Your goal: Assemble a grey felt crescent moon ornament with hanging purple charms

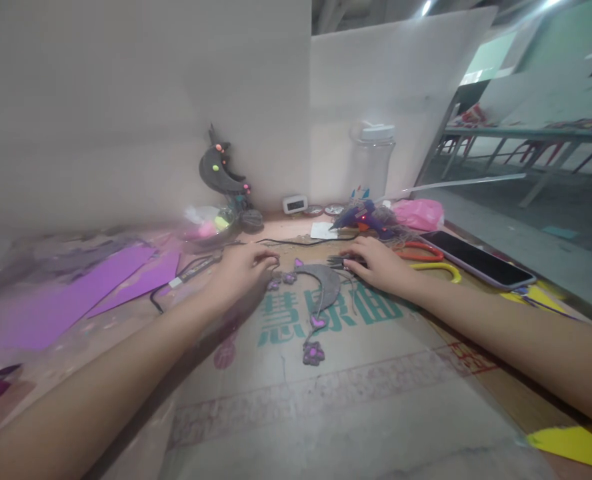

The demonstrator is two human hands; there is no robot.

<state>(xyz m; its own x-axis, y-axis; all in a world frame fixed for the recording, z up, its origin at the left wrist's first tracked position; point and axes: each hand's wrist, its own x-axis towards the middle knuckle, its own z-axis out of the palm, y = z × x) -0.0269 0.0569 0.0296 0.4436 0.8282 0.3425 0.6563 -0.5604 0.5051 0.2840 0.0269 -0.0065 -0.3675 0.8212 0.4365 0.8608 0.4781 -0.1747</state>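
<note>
A grey felt crescent moon (pixel 327 288) lies on the printed cardboard (pixel 276 400), with small purple-centred pieces along its inner side. Below it, a grey-and-purple paw-shaped charm (pixel 313 353) hangs from a cord. My left hand (pixel 246 268) is to the left of the moon, thumb and fingertips pinched on something small and dark that I cannot make out. Two small purple-and-grey charms (pixel 282 280) are just by its fingertips. On the other side, my right hand (pixel 376 263) has its fingers closed at a dark pronged piece (pixel 337 261), with thin cords below.
A hot glue gun (pixel 361 217) with a lit red light sits behind my right hand. Near it are orange-and-yellow scissor handles (pixel 429 260) and a phone (pixel 479 259). A clear bottle (pixel 373 163), small clock (pixel 295 204) and decorated moon (pixel 221 172) stand behind. Purple sheets (pixel 86 287) lie left.
</note>
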